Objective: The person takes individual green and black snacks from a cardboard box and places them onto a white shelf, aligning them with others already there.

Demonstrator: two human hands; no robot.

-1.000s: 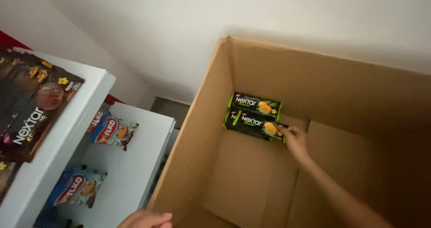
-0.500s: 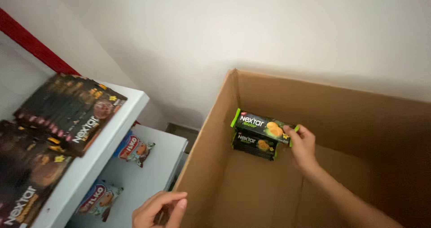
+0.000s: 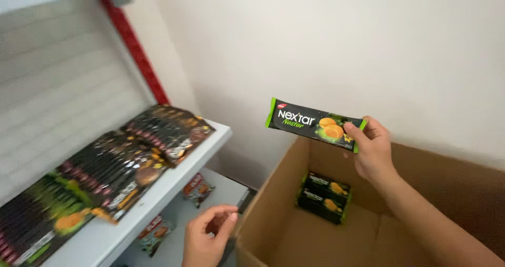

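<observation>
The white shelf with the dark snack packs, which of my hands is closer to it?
Left. Your left hand hangs open just off the white shelf's front edge; your right hand holds a green-edged pack above the cardboard box.

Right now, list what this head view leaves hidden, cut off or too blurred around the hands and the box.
- Cardboard box: its near and right parts run past the frame edges, so its full floor is unseen.
- Packs in the box: stacked, so their count cannot be told.
- Left hand: wrist cut off by the bottom edge.
- Dark packs on the shelf: motion blur smears them.
- Green-edged pack: its right end is covered by the right hand.
</observation>
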